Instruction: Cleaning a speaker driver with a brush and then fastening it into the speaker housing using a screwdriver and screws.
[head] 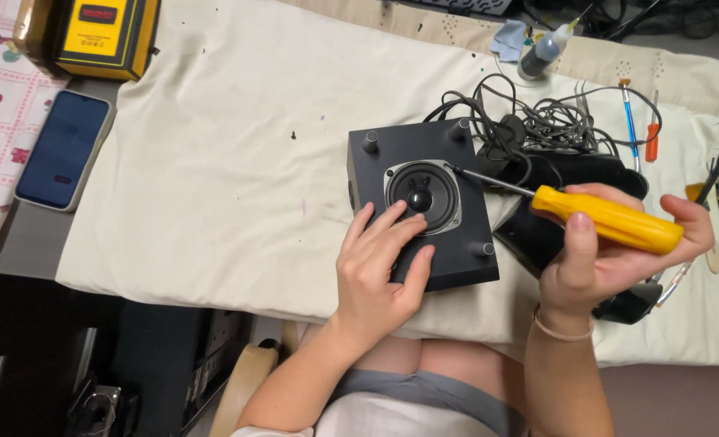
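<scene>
A person sits at a worktop (36, 243) covered by a cream cloth (214, 162), seen from above. In the middle lies a black speaker box (448, 259), its face turned up, with a round speaker cone (421, 194) set in a grey ring. The left hand (378, 271) lies flat and open on the near left part of the box, fingers spread, fingertips touching the ring's edge.

The right hand (610, 259) is closed around the yellow handle of a screwdriver (606, 218). The screwdriver's long axis runs nearly level across the view, tilted slightly: the handle is to the right and a little nearer the person, and the thin metal shaft points left and away, its tip reaching the upper right edge of the cone's ring.

Behind the box sits a tangle of dark cables (537, 121). Further back stands a small squeeze bottle (544, 53). At far left, a dark phone (63, 150) lies face up, with a yellow and black case (105, 32) beyond it.
</scene>
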